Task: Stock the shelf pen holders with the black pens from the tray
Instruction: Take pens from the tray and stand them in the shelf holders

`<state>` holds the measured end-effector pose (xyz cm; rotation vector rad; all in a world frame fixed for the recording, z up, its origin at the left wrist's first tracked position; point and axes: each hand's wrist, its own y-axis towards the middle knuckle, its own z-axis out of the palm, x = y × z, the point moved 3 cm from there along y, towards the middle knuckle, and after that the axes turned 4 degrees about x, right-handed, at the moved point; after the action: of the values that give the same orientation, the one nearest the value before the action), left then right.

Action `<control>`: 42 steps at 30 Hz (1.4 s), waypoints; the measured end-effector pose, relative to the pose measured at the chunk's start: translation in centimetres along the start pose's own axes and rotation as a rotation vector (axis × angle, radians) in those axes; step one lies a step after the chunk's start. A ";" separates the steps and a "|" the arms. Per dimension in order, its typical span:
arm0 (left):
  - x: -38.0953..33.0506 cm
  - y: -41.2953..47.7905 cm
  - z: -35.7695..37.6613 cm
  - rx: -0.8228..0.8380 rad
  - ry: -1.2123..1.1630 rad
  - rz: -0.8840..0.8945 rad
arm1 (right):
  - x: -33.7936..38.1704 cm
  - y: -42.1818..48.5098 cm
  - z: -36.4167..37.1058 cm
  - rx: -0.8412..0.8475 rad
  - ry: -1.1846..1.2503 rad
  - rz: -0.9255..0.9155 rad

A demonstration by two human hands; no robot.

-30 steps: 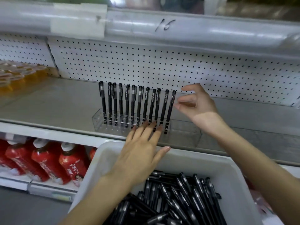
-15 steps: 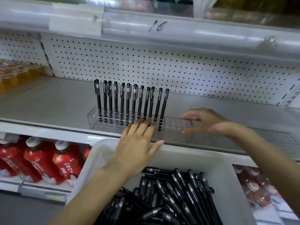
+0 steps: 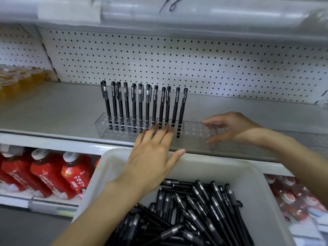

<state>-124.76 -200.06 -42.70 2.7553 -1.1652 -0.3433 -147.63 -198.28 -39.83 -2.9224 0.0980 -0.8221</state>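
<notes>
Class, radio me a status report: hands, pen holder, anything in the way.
Left hand flat against clear pen holder; right hand curved about its bare right end, grip unclear. Twelve black pens upright, left part. Tray well stocked. Nothing blocking.

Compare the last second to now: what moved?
The right hand dropped from beside the pen tops to the empty right end of the clear holder and now straddles it; grip unclear. Nothing picked up or released. The left hand stays flat against the holder front; standing pens and tray unchanged.

Black pens (image 3: 143, 105) upright in clear holder (image 3: 193, 132); more heaped in tray (image 3: 255, 176).
</notes>
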 end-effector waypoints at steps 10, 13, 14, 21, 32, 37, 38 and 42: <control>1.5 -4.2 -3.1 -0.007 -0.050 -0.043 | 6.1 -5.2 1.8 -0.275 0.027 -0.209; 2.9 -8.0 -3.9 -0.033 -0.205 -0.128 | 8.7 -6.7 5.2 -0.136 0.167 -0.275; 3.3 -9.4 -3.9 -0.036 -0.269 -0.172 | 9.4 -6.8 6.7 -0.069 0.167 -0.292; 3.8 -15.9 -1.8 -0.066 -0.625 -0.406 | 12.2 -5.8 14.6 0.245 0.124 -0.312; 5.4 -16.8 -0.5 -0.080 -0.986 -0.462 | 12.3 -6.7 17.6 0.216 0.200 -0.226; 5.3 -16.8 -0.2 -0.107 -1.001 -0.459 | 12.4 -7.1 18.3 0.231 0.194 -0.148; 5.4 -16.8 -0.2 -0.112 -1.002 -0.459 | 12.4 -7.1 18.4 0.223 0.207 -0.131; 5.2 -16.7 -0.5 -0.117 -0.986 -0.445 | 12.6 -7.3 18.2 0.211 0.272 -0.070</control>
<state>-109.64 -192.22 -46.49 2.7049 -0.5417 -1.8815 -127.18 -190.65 -47.89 -2.6177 -0.0671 -1.1610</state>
